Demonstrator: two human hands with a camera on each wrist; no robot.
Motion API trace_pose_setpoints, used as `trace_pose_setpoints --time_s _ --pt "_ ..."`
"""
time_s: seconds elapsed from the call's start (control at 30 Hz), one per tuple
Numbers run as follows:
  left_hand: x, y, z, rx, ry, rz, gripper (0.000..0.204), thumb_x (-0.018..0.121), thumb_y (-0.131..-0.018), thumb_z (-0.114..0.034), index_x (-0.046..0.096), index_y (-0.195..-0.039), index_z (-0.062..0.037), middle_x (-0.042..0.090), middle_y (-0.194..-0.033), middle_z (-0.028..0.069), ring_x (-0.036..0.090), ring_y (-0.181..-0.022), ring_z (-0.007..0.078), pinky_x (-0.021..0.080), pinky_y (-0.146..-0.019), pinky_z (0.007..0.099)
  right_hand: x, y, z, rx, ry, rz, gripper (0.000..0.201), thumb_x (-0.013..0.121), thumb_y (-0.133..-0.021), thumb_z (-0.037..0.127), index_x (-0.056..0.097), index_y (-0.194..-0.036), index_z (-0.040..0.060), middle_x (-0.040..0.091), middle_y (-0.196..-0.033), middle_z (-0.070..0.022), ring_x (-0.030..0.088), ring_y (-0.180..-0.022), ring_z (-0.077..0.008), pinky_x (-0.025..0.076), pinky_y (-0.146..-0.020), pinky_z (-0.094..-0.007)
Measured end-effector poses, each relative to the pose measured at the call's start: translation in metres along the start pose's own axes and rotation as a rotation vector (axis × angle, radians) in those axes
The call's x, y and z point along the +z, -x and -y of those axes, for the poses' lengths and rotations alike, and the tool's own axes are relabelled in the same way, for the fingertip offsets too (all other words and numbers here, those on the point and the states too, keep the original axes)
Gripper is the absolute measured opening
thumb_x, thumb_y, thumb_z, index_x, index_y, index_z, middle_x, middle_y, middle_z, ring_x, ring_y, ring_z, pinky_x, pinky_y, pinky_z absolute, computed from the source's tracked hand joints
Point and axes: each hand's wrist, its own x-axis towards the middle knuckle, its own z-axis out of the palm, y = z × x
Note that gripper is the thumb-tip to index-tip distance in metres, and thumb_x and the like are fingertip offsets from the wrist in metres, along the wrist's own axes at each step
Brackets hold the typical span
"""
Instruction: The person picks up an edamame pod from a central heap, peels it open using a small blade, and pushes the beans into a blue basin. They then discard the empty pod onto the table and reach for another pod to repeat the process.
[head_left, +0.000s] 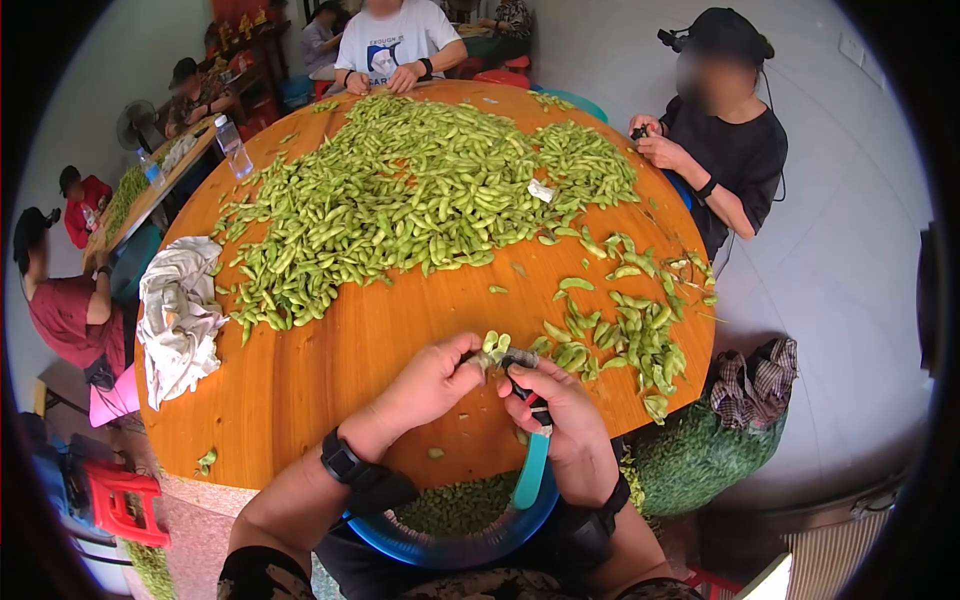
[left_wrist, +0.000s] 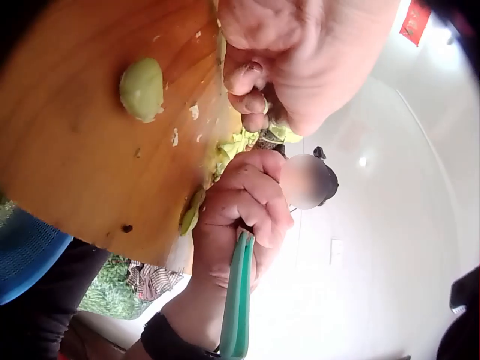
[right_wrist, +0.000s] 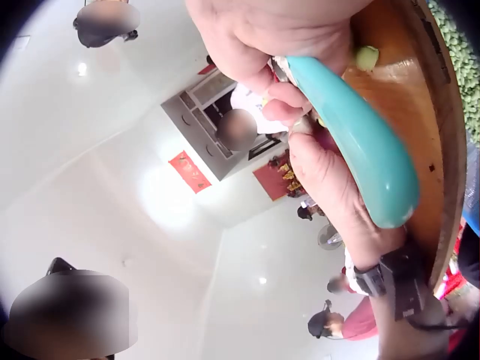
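Left hand (head_left: 425,382) is pinching an edamame pod (head_left: 493,344), right hand (head_left: 565,405) gripping a teal-handled tool (head_left: 532,468). Pod's sitting between them, tool's butt pointing bodyward

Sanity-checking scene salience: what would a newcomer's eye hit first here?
The big heap of green pods spread over the far half of the round wooden table. Then the teal-handled tool in the right hand, its handle hanging over the blue basin, while the left hand pinches an opened pod. Third, the crumpled white cloth at the table's left edge.
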Motion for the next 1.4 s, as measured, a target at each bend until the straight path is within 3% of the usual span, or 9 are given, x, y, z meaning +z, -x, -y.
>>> trace_pose_setpoints --time_s 0.13,0.27,0.33,0.37,0.5,0.67,0.87,1.1,1.4 --pt "-0.003 -0.002 0.001 -0.178 0.28 0.061 0.012 0.05 -0.092 -0.01 0.055 -0.097 -0.0006 0.059 -0.077 0.0029 0.053 -0.069 0.0096 0.046 -0.065 0.0275 -0.001 0.0 0.004 0.034 -0.064 -0.014 0.016 0.061 -0.09 0.008 0.06 -0.103 -0.0001 0.063 -0.076 -0.0083 0.053 -0.049 -0.0113 0.036 -0.038 -0.0214" --pt "-0.007 0.004 -0.006 -0.152 0.21 0.015 0.009 0.052 -0.089 -0.008 0.058 -0.092 -0.002 0.06 -0.08 0.0057 0.056 -0.067 0.016 0.047 -0.064 0.0311 -0.011 0.006 0.021 -0.158 0.188 -0.149 0.014 0.06 -0.09 0.007 0.061 -0.103 0.0007 0.062 -0.074 -0.0068 0.052 -0.048 -0.0094 0.036 -0.038 -0.021" --pt "-0.011 0.011 -0.019 0.067 -0.481 0.09 0.01 0.052 -0.083 -0.004 0.061 -0.087 -0.0054 0.06 -0.081 0.0065 0.059 -0.075 0.0247 0.048 -0.068 0.0338 -0.025 0.01 0.037 -0.196 0.343 -0.254 0.014 0.058 -0.091 0.007 0.061 -0.103 0.0013 0.061 -0.072 -0.0046 0.05 -0.047 -0.0076 0.035 -0.038 -0.02" --pt "-0.01 0.014 -0.029 0.089 -0.584 0.138 0.01 0.055 -0.08 -0.004 0.063 -0.084 -0.0063 0.061 -0.087 0.0112 0.059 -0.083 0.0334 0.048 -0.073 0.0404 -0.032 0.011 0.044 -0.235 0.378 -0.295 0.014 0.056 -0.092 0.009 0.062 -0.102 0.0012 0.059 -0.07 -0.0024 0.047 -0.046 -0.0063 0.034 -0.038 -0.0192" --pt "-0.016 0.008 -0.044 0.339 -0.765 0.076 0.009 0.058 -0.08 -0.006 0.064 -0.086 -0.005 0.06 -0.087 0.012 0.059 -0.085 0.033 0.048 -0.076 0.0423 -0.051 0.021 0.067 -0.268 0.481 -0.331 0.012 0.053 -0.094 0.012 0.059 -0.087 0.003 0.057 -0.069 -0.0015 0.045 -0.045 -0.0061 0.031 -0.037 -0.0201" --pt "-0.048 -0.066 -0.023 0.062 -0.926 -0.345 0.015 0.064 -0.08 -0.013 0.061 -0.085 0.0006 0.063 -0.09 0.0197 0.061 -0.082 0.0381 0.051 -0.073 0.0444 -0.058 0.022 0.061 -0.209 0.523 -0.264 0.013 0.051 -0.094 0.011 0.059 -0.086 0.0033 0.057 -0.067 -0.0011 0.047 -0.045 -0.006 0.033 -0.038 -0.0204" --pt "-0.061 -0.116 0.011 -0.175 -0.989 -0.407 0.023 0.067 -0.08 -0.019 0.063 -0.089 0.002 0.066 -0.085 0.0218 0.064 -0.078 0.0387 0.052 -0.073 0.0459 -0.048 0.024 0.058 -0.17 0.626 -0.264 0.012 0.051 -0.094 0.009 0.061 -0.092 0.0037 0.057 -0.067 0.0011 0.048 -0.047 -0.0047 0.037 -0.04 -0.0195" --pt "-0.034 -0.039 -0.018 0.001 -0.557 -0.338 0.019 0.065 -0.08 -0.006 0.062 -0.098 0.0016 0.066 -0.088 0.0218 0.065 -0.076 0.0368 0.053 -0.068 0.0393 -0.008 0.008 0.041 -0.138 0.666 -0.131 0.015 0.052 -0.093 0.009 0.061 -0.103 0.0031 0.059 -0.075 -0.0007 0.051 -0.052 -0.0046 0.039 -0.042 -0.0194" --pt "-0.002 -0.006 -0.024 -0.105 -0.008 -0.199 0.023 0.06 -0.085 0.005 0.061 -0.107 -0.0012 0.067 -0.089 0.0059 0.06 -0.072 0.0098 0.05 -0.063 0.0247 0.019 -0.015 0.018 -0.064 0.636 -0.051 0.015 0.055 -0.095 0.014 0.061 -0.088 0.0021 0.059 -0.071 0.0001 0.053 -0.052 -0.0047 0.039 -0.043 -0.0193"
